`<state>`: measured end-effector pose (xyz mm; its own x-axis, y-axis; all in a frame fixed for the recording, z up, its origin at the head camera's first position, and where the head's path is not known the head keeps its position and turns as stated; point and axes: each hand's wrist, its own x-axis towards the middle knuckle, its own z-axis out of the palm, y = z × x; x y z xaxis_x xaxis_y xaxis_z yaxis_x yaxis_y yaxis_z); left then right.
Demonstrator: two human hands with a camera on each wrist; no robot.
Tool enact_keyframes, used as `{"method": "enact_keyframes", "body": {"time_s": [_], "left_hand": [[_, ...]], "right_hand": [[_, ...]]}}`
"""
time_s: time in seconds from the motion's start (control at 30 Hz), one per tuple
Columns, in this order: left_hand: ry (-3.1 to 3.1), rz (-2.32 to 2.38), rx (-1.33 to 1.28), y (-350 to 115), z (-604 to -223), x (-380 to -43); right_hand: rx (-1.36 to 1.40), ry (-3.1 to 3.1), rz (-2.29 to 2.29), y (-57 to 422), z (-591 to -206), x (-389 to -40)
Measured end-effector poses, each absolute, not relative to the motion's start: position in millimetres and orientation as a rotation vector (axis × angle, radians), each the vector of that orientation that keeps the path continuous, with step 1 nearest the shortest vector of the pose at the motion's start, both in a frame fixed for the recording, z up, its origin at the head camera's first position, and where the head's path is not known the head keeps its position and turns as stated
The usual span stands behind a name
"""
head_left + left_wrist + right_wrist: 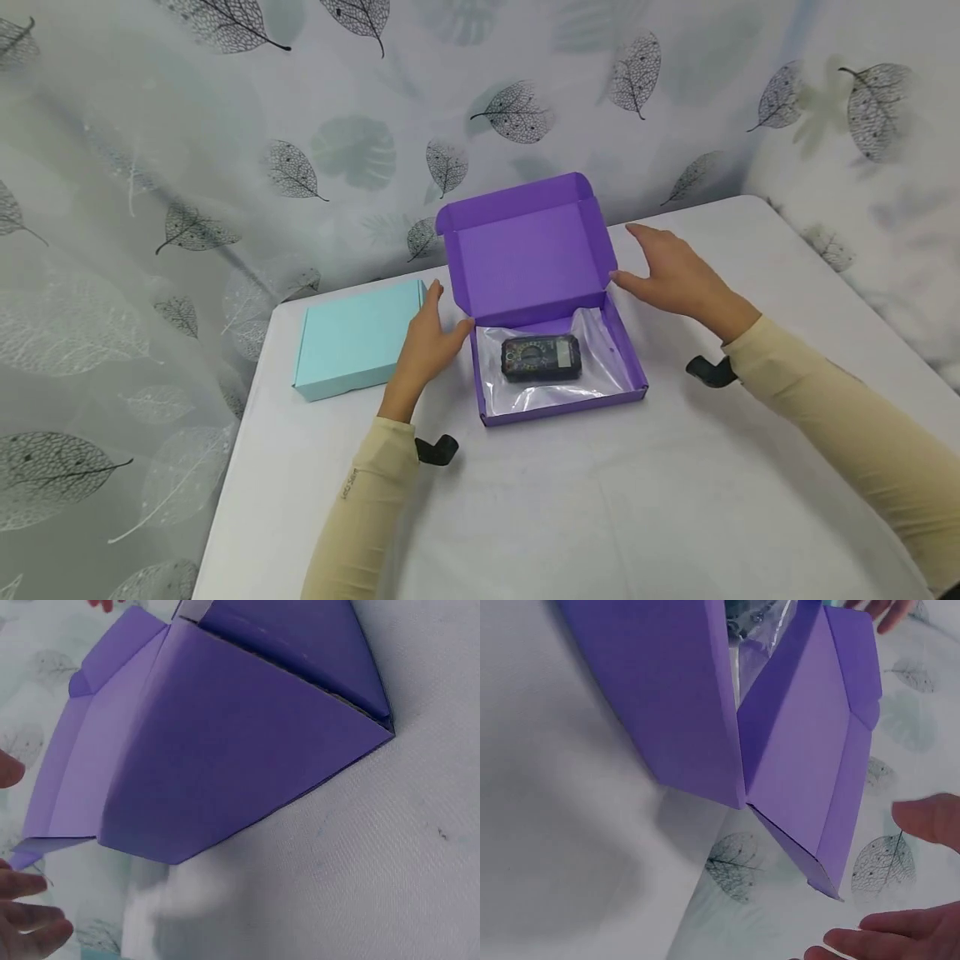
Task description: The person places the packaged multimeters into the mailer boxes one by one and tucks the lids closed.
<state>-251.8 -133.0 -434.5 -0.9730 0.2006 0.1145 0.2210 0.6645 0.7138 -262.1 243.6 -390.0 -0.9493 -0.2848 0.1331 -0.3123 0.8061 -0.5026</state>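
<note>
A purple cardboard box (531, 260) stands on the table with its lid raised at the back. In it lies a black multimeter (542, 358) inside a clear plastic bag (611, 367). My left hand (429, 348) is at the box's left side, thumb near the rim, fingers spread and holding nothing. Beyond the lid's right edge, my right hand (678, 277) has thumb and fingers apart with nothing between them. Whether that thumb touches the lid I cannot tell. The right wrist view shows the right hand's fingers (907, 937) off the box.
A closed light-blue box (360, 337) lies to the left of the purple one, partly behind my left hand. White cloth covers the table (585, 508). Behind it hangs a leaf-patterned curtain (517, 108).
</note>
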Motion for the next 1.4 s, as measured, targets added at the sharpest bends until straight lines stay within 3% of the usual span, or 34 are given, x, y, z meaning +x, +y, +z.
{"method": "enact_keyframes", "body": {"time_s": [0.83, 1.4], "left_hand": [[-2.745, -1.286, -0.501, -129, -435, -250], [-2.572, -1.355, -0.598, -126, -438, -247]], "right_hand": [[0.594, -2.881, 1.055, 236, -399, -260], [0.344, -2.71, 1.338, 228, -400, -247]]}}
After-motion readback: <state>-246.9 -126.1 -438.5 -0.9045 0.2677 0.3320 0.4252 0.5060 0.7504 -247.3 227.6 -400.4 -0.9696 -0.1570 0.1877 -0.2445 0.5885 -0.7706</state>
